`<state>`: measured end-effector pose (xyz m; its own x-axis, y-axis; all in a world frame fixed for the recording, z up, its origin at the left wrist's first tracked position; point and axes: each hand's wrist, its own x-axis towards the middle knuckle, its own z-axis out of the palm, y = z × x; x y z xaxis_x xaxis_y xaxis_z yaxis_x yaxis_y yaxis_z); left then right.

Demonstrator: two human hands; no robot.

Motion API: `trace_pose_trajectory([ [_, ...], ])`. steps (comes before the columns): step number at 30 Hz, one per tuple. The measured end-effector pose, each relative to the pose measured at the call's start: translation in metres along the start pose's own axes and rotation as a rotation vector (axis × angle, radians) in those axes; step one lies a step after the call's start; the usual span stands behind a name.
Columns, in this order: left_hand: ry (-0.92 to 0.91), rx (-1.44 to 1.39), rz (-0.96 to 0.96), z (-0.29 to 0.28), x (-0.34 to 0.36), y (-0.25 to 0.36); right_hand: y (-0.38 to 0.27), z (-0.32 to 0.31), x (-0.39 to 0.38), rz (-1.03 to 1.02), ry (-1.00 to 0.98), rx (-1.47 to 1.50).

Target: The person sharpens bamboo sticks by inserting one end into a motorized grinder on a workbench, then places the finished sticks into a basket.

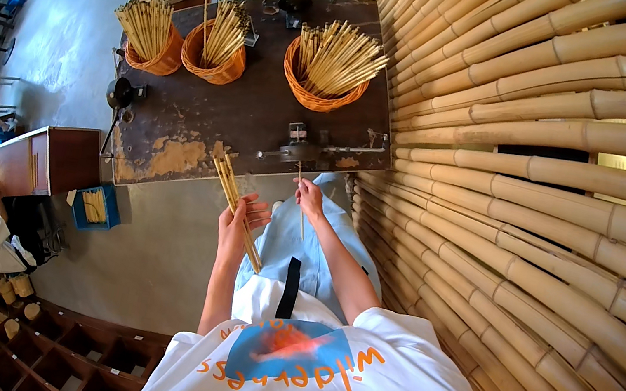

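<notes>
My left hand is closed around a small bundle of thin bamboo sticks, which slants up toward the table's near edge. In my right hand, the fingers pinch a single thin bamboo stick. Its upper end reaches a dark round metal device with a long rod, fixed at the near right edge of the worn brown table. Whether the tip is inside the device or only touching it, I cannot tell.
Across the table stand three wicker baskets, at left, middle and right, full of sticks. Similar devices sit at other edges. A bamboo wall borders the right. A blue crate lies on the floor; two people are at left.
</notes>
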<state>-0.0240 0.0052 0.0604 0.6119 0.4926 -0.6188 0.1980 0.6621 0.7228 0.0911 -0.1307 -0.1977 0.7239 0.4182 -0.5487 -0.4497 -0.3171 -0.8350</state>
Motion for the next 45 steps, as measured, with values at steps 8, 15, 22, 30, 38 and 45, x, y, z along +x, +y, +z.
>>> trace_pose_trajectory([
  [8, 0.023, 0.022, -0.013, -0.02, -0.005, -0.004, -0.002, 0.001, -0.011, 0.041, -0.044, -0.045],
  [15, 0.038, -0.013, -0.008, -0.021, -0.003, -0.005, -0.077, -0.005, -0.08, 0.007, -0.176, -0.034],
  [22, 0.015, -0.038, 0.004, -0.02, -0.003, -0.001, -0.31, -0.023, -0.042, -0.68, 0.279, -0.068],
  [30, 0.033, -0.038, 0.003, -0.018, -0.011, 0.007, -0.31, -0.014, 0.125, -0.739, 0.27, -0.433],
  [38, -0.029, -0.022, -0.017, -0.016, -0.014, 0.004, -0.28, 0.008, 0.003, -0.613, 0.151, -0.463],
  [45, -0.297, 0.085, -0.175, 0.007, -0.015, 0.002, -0.225, 0.011, -0.116, -0.076, -0.538, -0.15],
])
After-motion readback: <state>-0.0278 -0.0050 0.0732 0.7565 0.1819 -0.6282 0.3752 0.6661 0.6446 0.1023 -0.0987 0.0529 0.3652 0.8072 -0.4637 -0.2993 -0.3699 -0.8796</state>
